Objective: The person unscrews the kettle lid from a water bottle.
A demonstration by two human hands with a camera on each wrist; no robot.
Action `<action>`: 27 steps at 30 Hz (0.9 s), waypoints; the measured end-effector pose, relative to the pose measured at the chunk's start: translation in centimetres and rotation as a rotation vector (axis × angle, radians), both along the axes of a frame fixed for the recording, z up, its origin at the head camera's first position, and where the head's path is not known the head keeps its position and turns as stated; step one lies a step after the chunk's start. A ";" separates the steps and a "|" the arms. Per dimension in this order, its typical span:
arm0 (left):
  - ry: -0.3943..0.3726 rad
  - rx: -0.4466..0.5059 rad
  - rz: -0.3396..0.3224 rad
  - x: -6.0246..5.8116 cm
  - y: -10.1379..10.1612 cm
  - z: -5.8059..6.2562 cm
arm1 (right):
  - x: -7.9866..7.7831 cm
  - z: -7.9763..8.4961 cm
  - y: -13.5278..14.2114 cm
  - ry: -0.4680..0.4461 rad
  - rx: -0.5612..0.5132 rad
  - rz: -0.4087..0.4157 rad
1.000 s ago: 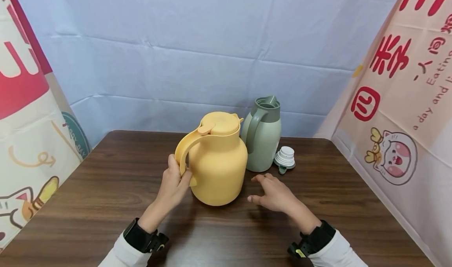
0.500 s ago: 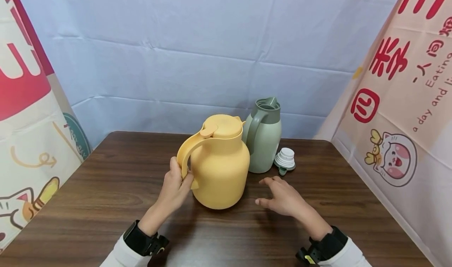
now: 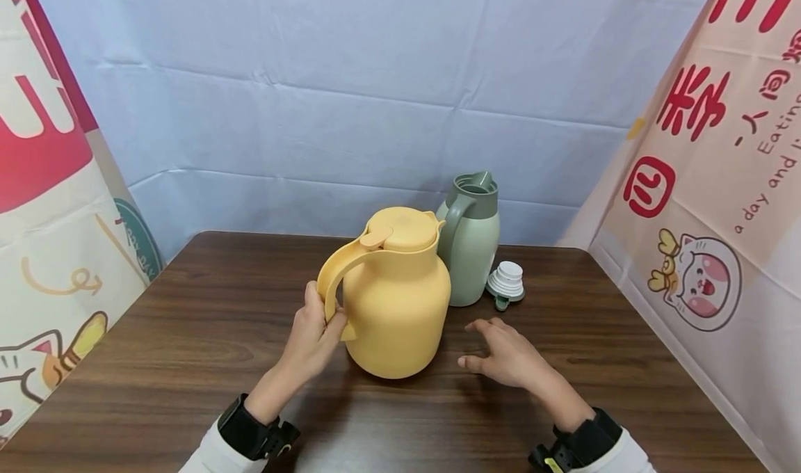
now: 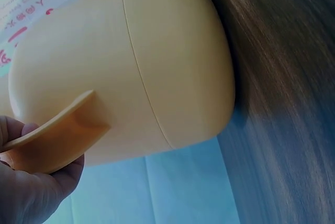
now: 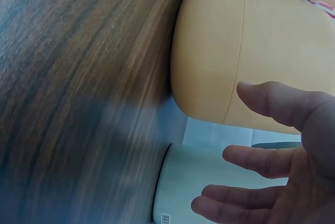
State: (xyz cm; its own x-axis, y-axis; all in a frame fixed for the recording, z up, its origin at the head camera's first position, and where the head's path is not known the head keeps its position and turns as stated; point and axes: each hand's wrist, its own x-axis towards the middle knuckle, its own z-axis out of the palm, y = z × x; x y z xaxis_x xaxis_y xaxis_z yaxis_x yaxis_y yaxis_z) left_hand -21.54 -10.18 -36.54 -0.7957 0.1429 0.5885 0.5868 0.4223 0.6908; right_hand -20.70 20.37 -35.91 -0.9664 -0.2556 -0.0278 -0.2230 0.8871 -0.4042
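Note:
A yellow thermos jug point(image 3: 397, 306) with its lid on stands upright near the middle of the table. My left hand point(image 3: 316, 334) grips the lower part of its handle; in the left wrist view the thumb and fingers wrap the handle's end point(image 4: 57, 140). To the right of the jug, my right hand point(image 3: 507, 355) hovers with fingers spread and holds nothing. A green thermos jug point(image 3: 472, 250) with an uncovered mouth stands behind, partly hidden by the yellow one. Beside it a white and green stopper point(image 3: 505, 284) lies on the table.
The dark wooden table point(image 3: 206, 320) has its far edge against a pale blue cloth point(image 3: 313, 97). Printed cloth hangs on the left point(image 3: 50, 250) and a printed banner point(image 3: 707, 202) on the right.
My left hand has moved the yellow jug slightly right and nearer to me. The right hand has shifted right and a little nearer too. The green jug and stopper stay put.

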 end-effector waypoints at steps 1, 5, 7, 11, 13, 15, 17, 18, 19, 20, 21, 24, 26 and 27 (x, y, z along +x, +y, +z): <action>0.003 0.001 -0.002 0.0 0.0 0.0 | 0.0 0.0 0.0 -0.002 -0.004 -0.002; 0.000 0.004 -0.009 0.2 0.1 -0.1 | 0.0 0.2 0.0 -0.004 -0.012 -0.005; -0.003 0.006 -0.014 0.3 0.2 -0.1 | 0.0 0.2 -0.1 0.000 -0.013 -0.005; -0.008 0.008 -0.015 0.4 0.3 0.0 | 0.0 0.3 -0.1 0.013 -0.014 -0.005; -0.005 0.008 -0.017 0.4 0.3 0.0 | 0.1 0.2 -0.1 0.008 -0.014 -0.006; -0.004 0.009 -0.025 0.4 0.3 -0.1 | 0.1 0.2 0.0 -0.006 -0.012 -0.011; 0.001 0.010 -0.038 0.3 0.3 -0.1 | 0.2 0.0 0.0 -0.025 -0.008 -0.015; 0.004 0.012 -0.045 0.4 0.4 -0.1 | 0.2 0.0 0.0 -0.034 -0.005 -0.017; 0.007 0.014 -0.049 0.4 0.4 -0.2 | 0.3 -0.1 0.1 -0.040 -0.002 -0.017; 0.010 0.015 -0.055 0.4 0.5 -0.2 | 0.3 -0.2 0.1 -0.043 -0.001 -0.019; 0.014 0.016 -0.061 0.4 0.6 -0.2 | 0.3 -0.2 0.1 -0.044 0.000 -0.020; 0.018 0.015 -0.067 0.5 0.8 -0.2 | 0.4 -0.4 0.3 -0.045 0.004 -0.016; 0.011 0.016 -0.073 0.6 0.9 -0.2 | 0.5 -0.4 0.4 -0.051 0.007 -0.017; 0.007 0.016 -0.074 0.6 1.0 -0.2 | 0.6 -0.5 0.5 -0.052 0.009 -0.011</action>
